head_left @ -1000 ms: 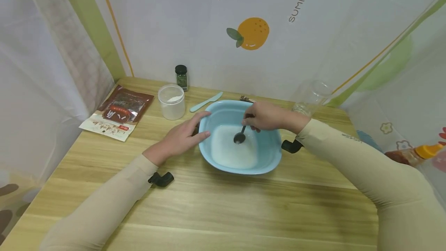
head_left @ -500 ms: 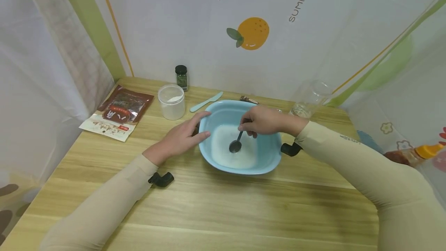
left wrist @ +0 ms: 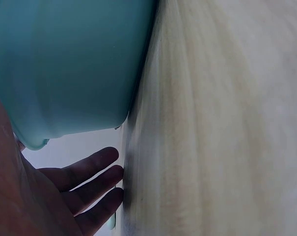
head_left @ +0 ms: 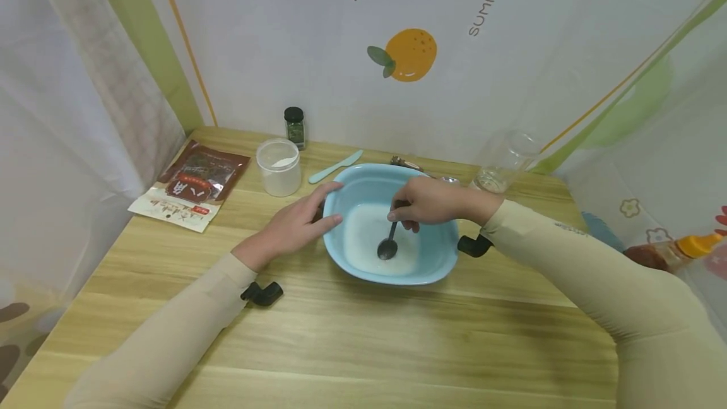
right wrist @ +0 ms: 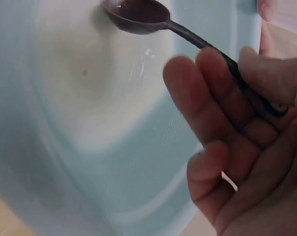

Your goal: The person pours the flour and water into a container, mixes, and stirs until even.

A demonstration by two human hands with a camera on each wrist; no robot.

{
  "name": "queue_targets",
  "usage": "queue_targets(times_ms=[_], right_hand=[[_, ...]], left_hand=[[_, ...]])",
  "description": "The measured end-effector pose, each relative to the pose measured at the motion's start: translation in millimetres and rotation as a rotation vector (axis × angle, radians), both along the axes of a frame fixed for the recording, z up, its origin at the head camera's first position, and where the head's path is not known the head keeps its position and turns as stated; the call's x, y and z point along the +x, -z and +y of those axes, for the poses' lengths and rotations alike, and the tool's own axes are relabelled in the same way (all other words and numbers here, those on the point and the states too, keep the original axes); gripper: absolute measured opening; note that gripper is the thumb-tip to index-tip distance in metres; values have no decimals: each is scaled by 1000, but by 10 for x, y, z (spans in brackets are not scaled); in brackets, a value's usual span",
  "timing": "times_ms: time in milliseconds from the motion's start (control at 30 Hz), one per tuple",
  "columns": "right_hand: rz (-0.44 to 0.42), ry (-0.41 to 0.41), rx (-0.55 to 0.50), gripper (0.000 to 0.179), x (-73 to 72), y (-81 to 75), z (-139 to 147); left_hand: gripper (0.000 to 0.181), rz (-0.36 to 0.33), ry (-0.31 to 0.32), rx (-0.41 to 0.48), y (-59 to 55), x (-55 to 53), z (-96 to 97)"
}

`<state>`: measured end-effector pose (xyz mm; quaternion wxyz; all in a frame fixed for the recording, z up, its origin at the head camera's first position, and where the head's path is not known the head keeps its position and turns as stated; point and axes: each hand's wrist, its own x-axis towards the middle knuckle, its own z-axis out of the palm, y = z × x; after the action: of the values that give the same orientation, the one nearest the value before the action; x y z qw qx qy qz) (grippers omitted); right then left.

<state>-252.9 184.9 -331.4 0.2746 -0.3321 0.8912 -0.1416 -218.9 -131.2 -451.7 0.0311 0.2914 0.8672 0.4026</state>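
A light blue basin [head_left: 363, 172] with milky white liquid [head_left: 360, 251] in its bottom stands mid-table in the head view. Between thumb and fingers my right hand [head_left: 428, 201] pinches the handle of a dark spoon [head_left: 387, 249]. The spoon's bowl points down over the liquid; the right wrist view shows it near the surface, but contact is hard to tell. My left hand [head_left: 292, 226] rests thumb and index fingertips on the basin's left rim. In the left wrist view its other fingers [left wrist: 96, 189] extend loosely beside the basin's outer wall.
Behind and left are a brown-and-white packet [head_left: 193, 185], a clear tub of white powder [head_left: 279, 169], a black-capped jar [head_left: 295, 126] and a pale blue knife [head_left: 335, 167]. A clear glass vessel [head_left: 505, 160] stands back right. A yellow-capped bottle [head_left: 673, 251] is at far right.
My right hand has lowered toward the near side, carrying the spoon. The spoon's bowl swung left and nearer, then slightly right. My left hand has stayed at the rim.
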Motion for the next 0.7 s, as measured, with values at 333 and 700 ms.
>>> queue_targets(times_ms=[333, 700], right_hand=[[60, 67, 63, 25, 10, -34, 58], [114, 137, 61, 27, 41, -42, 101]], left_hand=[[70, 0, 9, 4, 5, -9, -9], [71, 1, 0, -7, -3, 0, -14]])
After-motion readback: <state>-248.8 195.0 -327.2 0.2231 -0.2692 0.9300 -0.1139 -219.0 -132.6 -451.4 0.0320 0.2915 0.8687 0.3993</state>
